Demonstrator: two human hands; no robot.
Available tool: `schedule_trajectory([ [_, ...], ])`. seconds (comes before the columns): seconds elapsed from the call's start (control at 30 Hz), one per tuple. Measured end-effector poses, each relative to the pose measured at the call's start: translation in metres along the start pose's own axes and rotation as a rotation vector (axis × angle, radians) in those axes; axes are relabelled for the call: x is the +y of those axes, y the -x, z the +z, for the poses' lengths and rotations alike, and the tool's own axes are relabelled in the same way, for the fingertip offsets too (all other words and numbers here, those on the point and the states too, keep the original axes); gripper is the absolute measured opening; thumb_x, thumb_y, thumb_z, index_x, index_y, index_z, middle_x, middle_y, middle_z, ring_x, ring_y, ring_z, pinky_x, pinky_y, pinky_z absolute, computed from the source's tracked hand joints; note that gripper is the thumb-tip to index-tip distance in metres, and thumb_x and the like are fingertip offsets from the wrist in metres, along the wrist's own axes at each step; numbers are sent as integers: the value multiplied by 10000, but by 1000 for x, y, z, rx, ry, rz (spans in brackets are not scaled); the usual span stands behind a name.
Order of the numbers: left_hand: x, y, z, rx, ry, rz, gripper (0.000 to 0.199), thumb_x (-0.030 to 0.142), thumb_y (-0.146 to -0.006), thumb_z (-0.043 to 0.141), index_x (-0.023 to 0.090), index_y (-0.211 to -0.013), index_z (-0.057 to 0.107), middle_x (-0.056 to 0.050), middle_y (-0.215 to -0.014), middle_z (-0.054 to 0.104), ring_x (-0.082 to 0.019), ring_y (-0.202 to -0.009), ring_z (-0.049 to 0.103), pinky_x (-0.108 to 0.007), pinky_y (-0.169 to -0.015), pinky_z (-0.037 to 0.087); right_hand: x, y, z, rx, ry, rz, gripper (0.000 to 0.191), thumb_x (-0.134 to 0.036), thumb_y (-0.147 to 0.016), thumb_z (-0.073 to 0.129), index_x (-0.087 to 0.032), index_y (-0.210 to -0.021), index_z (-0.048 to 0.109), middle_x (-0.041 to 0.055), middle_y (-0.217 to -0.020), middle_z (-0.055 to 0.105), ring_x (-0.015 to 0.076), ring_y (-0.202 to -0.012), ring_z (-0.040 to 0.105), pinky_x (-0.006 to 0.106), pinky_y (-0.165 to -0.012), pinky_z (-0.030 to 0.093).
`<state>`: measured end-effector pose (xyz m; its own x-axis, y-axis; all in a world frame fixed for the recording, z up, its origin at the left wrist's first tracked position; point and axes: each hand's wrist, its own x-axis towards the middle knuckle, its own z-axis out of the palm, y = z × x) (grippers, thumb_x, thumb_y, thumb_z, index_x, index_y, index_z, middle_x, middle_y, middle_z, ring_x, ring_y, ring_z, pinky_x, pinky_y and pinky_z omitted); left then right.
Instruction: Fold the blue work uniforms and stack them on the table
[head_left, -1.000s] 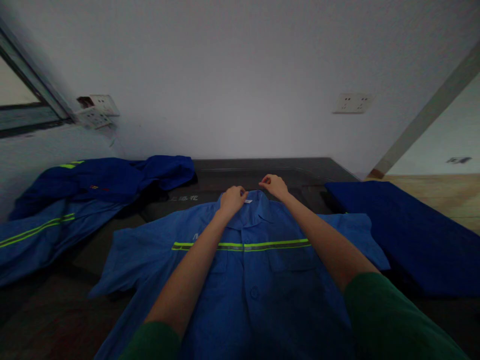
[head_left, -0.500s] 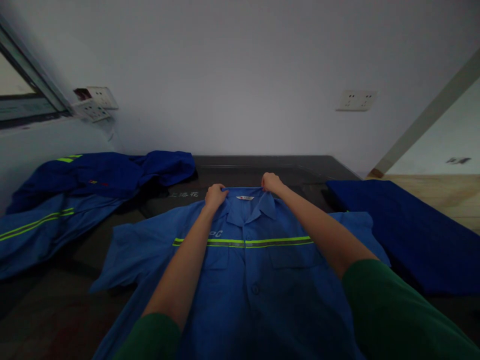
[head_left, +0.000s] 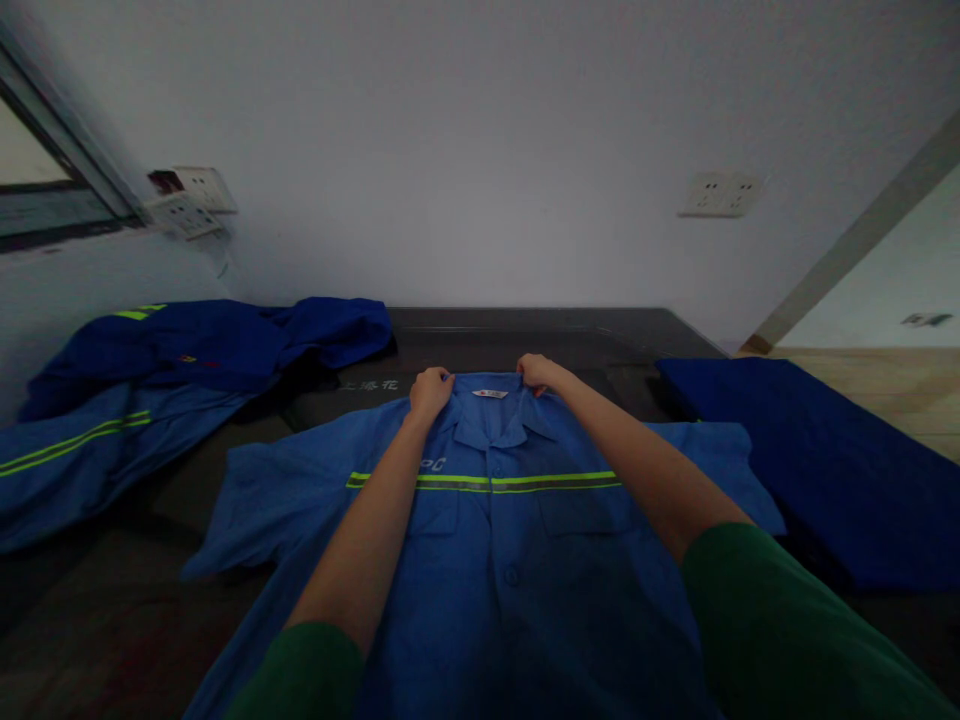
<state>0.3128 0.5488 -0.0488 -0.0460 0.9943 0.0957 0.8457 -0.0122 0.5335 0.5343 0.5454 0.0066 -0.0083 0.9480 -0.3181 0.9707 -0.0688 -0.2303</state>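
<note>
A blue short-sleeved work shirt point(head_left: 465, 560) lies front up and spread out before me, its collar at the far end. A yellow-green and grey stripe crosses its chest, and a white label point(head_left: 490, 394) shows inside the neck. My left hand point(head_left: 430, 394) pinches the left side of the collar. On the collar's right side, my right hand point(head_left: 537, 372) has its fingers closed on the cloth. My forearms cover parts of the chest and the lettering. The shirt's lower hem is out of view.
Beneath the shirt is a dark table point(head_left: 525, 322) against a wall. Crumpled darker blue clothing point(head_left: 187, 345) and a striped lighter blue garment point(head_left: 67, 460) lie at left. A flat dark blue folded cloth point(head_left: 810, 460) lies at right. Sockets point(head_left: 721, 194) are on the wall.
My right hand has come slightly down and left along the collar, and its fingers show more. My left hand stays at the collar. The view has shifted a little.
</note>
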Motion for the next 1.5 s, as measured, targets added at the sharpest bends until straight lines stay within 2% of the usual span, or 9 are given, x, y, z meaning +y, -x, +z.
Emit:
schedule_trajectory([
  [0.17, 1, 1, 1, 9, 1, 8, 247, 319, -887, 529, 208, -995, 721, -108, -1047, 723, -241, -1003, 656, -290, -821, 472, 12, -1, -5, -26, -83, -2, 303, -100, -774, 675, -129, -1075, 682, 55, -702, 715, 140, -517, 660, 210, -521, 543],
  [0.3, 1, 3, 2, 48, 14, 22, 194, 283, -871, 548, 220, -1003, 676, -78, -1045, 716, -226, -985, 655, -287, -812, 474, 15, -1, 3, 46, -120, -20, 358, -166, -795, 686, -146, -1148, 635, 88, -907, 726, 132, -588, 669, 194, -531, 528],
  [0.43, 1, 3, 3, 81, 33, 34, 157, 287, -879, 550, 218, -970, 658, -66, -1024, 713, -218, -973, 654, -282, -802, 474, 18, -1, 11, 95, -156, -26, 371, -76, -774, 673, -145, -1138, 641, 119, -1086, 692, 124, -637, 674, 190, -567, 527],
  [0.6, -1, 2, 4, 54, 36, 41, 203, 302, -910, 505, 206, -975, 672, -84, -1020, 715, -224, -967, 656, -288, -808, 474, 36, 0, 3, 31, -248, -102, 326, -146, -859, 624, -154, -1185, 624, 75, -879, 728, 103, -543, 633, 211, -573, 532],
  [0.77, -1, 1, 4, 37, 47, 70, 284, 354, -937, 458, 204, -999, 691, -88, -1047, 717, -234, -988, 651, -295, -831, 470, 52, 2, 0, 161, -402, -218, 219, -204, -949, 492, -109, -1069, 649, 92, -883, 722, 98, -621, 631, 183, -590, 503],
  [0.9, -2, 0, 5, 34, 51, 82, 268, 333, -926, 477, 205, -1010, 698, -74, -1054, 719, -218, -987, 651, -278, -837, 469, 50, 3, 16, 265, -308, -264, 221, -224, -861, 628, -149, -1065, 673, 49, -917, 715, 111, -735, 640, 197, -695, 487],
  [1.2, -5, -2, 9, 34, 63, 105, 262, 343, -918, 500, 200, -992, 707, -72, -1050, 721, -222, -996, 648, -285, -862, 462, 37, -8, 25, 400, -255, -93, 223, -139, -767, 615, -151, -973, 700, 80, -1000, 693, 190, -922, 636, 264, -808, 463],
  [1.37, -5, -5, 7, 24, 116, 107, 319, 379, -933, 459, 179, -996, 699, -81, -1025, 720, -222, -971, 652, -292, -855, 473, 38, -11, 24, 341, -260, -94, 221, -162, -732, 688, -164, -953, 702, 58, -925, 707, 163, -832, 649, 241, -775, 471],
  [1.5, -11, -13, -8, -31, 187, 134, 341, 245, -942, 374, 173, -1090, 673, -59, -1023, 723, -169, -965, 656, -248, -857, 484, 48, -6, 16, 367, -384, -199, 285, -286, -891, 551, -155, -1127, 642, 48, -872, 712, 121, -698, 640, 213, -676, 482],
])
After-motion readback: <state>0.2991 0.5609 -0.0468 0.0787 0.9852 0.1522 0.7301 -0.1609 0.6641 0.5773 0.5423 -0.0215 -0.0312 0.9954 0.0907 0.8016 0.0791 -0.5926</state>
